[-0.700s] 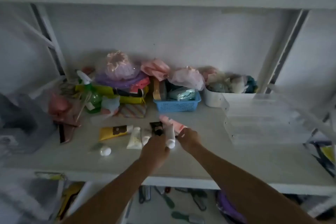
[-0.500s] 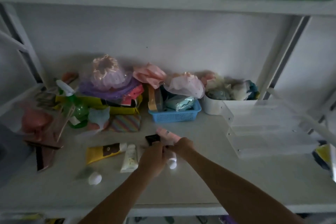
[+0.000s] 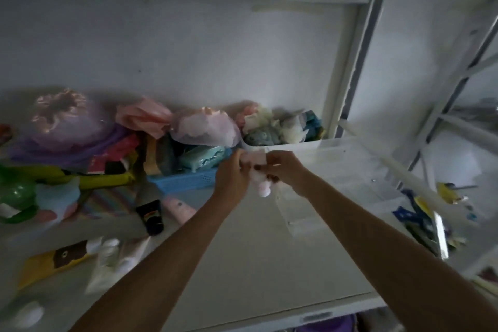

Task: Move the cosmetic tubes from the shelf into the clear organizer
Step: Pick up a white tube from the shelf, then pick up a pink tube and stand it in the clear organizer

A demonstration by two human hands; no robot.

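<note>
Both hands raised above the shelf (image 3: pixel 264 259), meeting at centre. Left hand (image 3: pixel 233 172) and right hand (image 3: pixel 283 170) closed together on one pale pink tube (image 3: pixel 257 178), cap end hanging down at 6 o'clock between the palms; tube body blurred, exact finger placement hard to tell. Clear organizer (image 3: pixel 347 178) just at 3 o'clock of the right hand, its near front corner below that wrist, walls faint and blurred.

Remaining tubes on the shelf at 7 to 8 o'clock of the hands: black tube (image 3: pixel 150 213) and pink tube (image 3: pixel 179 209) side by side, nearly touching, the pink one partly hidden behind the left forearm; further toward the shelf's front, yellow tube (image 3: pixel 51 263) and white tube (image 3: pixel 103 267) lying flat near the left forearm.

Blue basket (image 3: pixel 186 179) directly at 9 o'clock of the left hand, close to it. White bin (image 3: pixel 283 146) at 12 o'clock, just behind the knuckles. Bare shelf surface between the two forearms and out to the front edge at 6 o'clock. Upright post (image 3: pixel 347 67) at 1 o'clock behind the organizer.
</note>
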